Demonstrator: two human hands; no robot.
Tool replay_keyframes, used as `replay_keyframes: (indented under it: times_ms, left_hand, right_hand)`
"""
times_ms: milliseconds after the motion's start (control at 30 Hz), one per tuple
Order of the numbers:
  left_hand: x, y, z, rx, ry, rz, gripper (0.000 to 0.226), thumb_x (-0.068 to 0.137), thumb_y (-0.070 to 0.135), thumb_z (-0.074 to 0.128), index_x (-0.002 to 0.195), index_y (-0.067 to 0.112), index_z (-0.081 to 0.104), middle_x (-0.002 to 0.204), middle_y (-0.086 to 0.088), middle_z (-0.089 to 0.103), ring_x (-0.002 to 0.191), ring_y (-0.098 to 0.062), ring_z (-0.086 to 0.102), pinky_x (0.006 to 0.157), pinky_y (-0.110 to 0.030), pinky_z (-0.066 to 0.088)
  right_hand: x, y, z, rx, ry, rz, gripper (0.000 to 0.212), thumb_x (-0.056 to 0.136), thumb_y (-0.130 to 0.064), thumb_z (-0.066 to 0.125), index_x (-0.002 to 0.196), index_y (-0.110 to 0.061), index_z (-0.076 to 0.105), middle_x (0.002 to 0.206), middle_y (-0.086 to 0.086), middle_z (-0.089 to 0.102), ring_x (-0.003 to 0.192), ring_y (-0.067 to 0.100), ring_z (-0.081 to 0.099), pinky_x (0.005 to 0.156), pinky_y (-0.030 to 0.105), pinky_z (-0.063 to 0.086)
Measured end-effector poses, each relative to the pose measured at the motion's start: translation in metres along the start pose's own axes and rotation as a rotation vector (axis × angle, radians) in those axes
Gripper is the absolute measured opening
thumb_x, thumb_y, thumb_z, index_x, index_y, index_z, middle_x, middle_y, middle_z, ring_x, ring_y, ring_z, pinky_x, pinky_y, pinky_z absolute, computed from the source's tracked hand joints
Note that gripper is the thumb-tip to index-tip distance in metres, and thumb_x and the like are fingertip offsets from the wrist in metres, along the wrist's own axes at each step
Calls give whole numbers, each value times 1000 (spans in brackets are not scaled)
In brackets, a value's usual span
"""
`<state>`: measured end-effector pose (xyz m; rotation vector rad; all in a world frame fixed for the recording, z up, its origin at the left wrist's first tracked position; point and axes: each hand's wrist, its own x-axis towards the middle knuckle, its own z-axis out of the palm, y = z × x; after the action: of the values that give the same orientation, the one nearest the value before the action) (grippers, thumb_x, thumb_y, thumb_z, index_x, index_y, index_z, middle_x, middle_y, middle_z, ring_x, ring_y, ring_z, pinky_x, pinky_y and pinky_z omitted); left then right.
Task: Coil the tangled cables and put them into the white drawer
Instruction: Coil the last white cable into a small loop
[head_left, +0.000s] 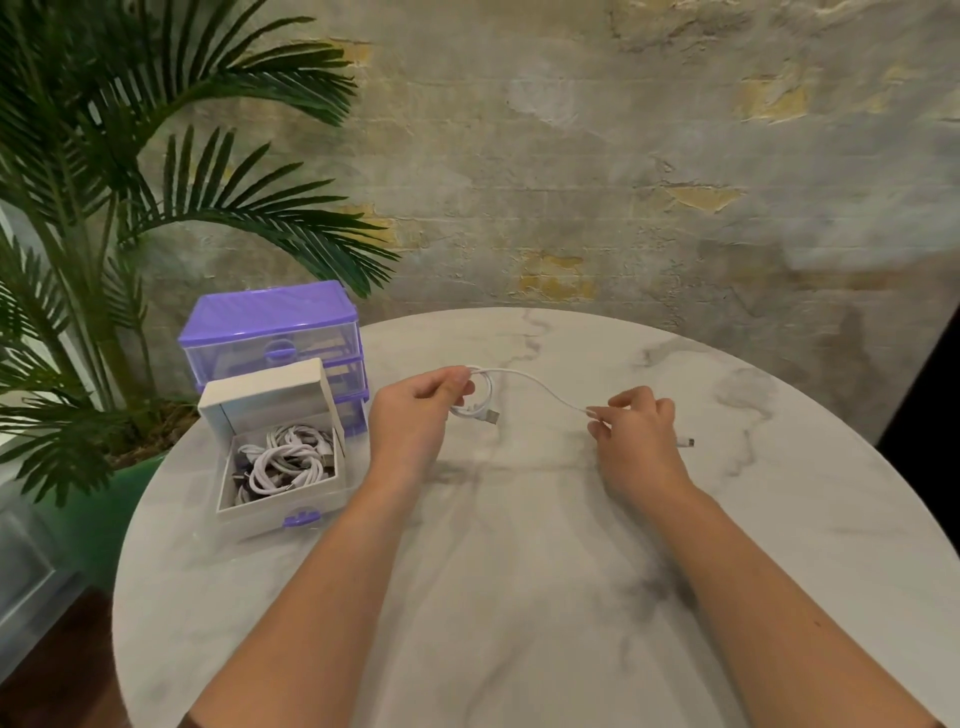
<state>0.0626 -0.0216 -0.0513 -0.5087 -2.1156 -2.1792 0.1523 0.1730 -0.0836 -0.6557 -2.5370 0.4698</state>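
Now white cable (540, 387) strung between hands — left (421, 410), right (636, 431).

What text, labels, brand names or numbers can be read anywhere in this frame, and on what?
None. The purple drawer unit, the white drawer, the white cable and the marble table show no print or labels that can be made out.

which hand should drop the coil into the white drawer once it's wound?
Left, probably. The left hand already holds the loops of the white cable and is nearer the open white drawer. The right hand only pinches the loose tail, farther from the drawer.
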Motion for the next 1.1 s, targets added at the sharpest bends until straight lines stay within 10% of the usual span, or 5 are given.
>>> replay_keyframes:
  times_ms: [200,467,600,1100]
  left_hand:
    - [-3,-1,3,-2,-45,-10,9,88,26,68,91,22,76,80,10,75,72,3,63,71,-18,44]
    - [-9,-2,10,-12,-195,-30,11,82,24,74,78,35,77,91,18,74,97,5,64,87,-13,44]
    - [-12,0,15,-24,-206,-51,8,81,24,75,83,32,76,84,17,72,72,13,60,68,-6,42]
    - [-20,6,18,-99,-233,-130,6,84,19,73,86,23,76,81,10,69,57,4,55,65,-20,50]
  right_hand:
    - [4,3,-8,305,127,89,24,99,-15,53,106,-3,73,103,13,54,103,27,49,79,23,33]
    - [-2,-23,-35,1425,67,229,17,99,-16,53,104,-13,69,86,9,69,74,19,68,72,28,60]
    - [-2,-23,-31,1710,10,365,18,101,-9,48,110,-4,62,90,12,69,75,23,72,68,28,60]
    - [-4,-31,-24,1788,-72,371,15,100,-10,49,103,-2,62,84,8,65,74,21,71,74,30,61]
